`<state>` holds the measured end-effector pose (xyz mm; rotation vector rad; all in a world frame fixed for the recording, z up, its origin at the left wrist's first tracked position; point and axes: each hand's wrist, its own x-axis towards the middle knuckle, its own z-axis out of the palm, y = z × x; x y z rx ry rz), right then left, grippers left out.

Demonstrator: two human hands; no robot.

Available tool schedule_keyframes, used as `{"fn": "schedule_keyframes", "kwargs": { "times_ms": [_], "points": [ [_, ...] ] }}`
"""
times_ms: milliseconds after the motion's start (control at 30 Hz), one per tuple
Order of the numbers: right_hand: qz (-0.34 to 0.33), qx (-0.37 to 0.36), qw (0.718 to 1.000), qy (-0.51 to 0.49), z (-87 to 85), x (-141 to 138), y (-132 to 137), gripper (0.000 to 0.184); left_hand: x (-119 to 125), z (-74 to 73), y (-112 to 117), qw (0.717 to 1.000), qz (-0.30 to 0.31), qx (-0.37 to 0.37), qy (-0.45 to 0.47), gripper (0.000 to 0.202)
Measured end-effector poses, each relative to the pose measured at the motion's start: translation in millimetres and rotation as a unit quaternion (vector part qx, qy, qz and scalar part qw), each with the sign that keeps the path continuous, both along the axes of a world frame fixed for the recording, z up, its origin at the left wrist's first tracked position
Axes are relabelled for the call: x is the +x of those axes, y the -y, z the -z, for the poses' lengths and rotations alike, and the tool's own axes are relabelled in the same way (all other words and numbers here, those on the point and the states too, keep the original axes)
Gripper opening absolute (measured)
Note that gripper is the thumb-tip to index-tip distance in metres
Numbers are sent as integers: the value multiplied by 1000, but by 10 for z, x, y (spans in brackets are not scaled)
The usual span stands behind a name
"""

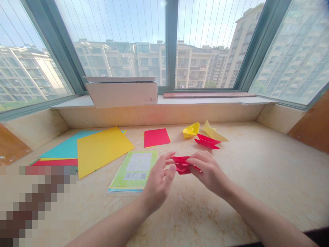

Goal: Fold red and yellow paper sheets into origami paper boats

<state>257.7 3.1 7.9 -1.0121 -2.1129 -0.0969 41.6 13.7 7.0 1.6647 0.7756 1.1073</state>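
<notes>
Along the cream marble window ledge (231, 209), near six o'clock, a light, soft folded red origami piece (182, 165) lies with its long axis running sideways, pinched at its right end by the right hand (209, 173). The left hand (158, 183) stands open just beside it; the thick folded edges should give the firmest hold.

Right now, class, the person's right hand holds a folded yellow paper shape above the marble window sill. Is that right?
No: the head view shows the right hand holding a folded red paper shape, not yellow, above the marble window sill.
</notes>
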Motion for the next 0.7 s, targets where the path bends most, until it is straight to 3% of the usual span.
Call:
{"fn": "schedule_keyframes", "kwargs": {
  "times_ms": [100, 233, 400, 567, 700],
  "points": [
    [11, 8, 998, 64, -6, -13, 16, 15, -1, -5, 19, 999, 37, 11, -22, 55],
    [1, 5, 995, 98, -4, -60, 44, 17, 30, 2, 23, 999, 7, 0, -43, 52],
    [-3, -28, 999, 30, -31, -59, 42, 20, 48, -72, -11, 999, -7, -45, -6, 40],
    [26, -22, 999, -10, -44, -22, 22, 31, 51, -78, -64, 996, -26, -75, 48, 47],
    [40, -8, 999, -13, -13, 13, -9, 15, 60, -48, -60, 994, -24, -79, 67, 60]
  ]
}}
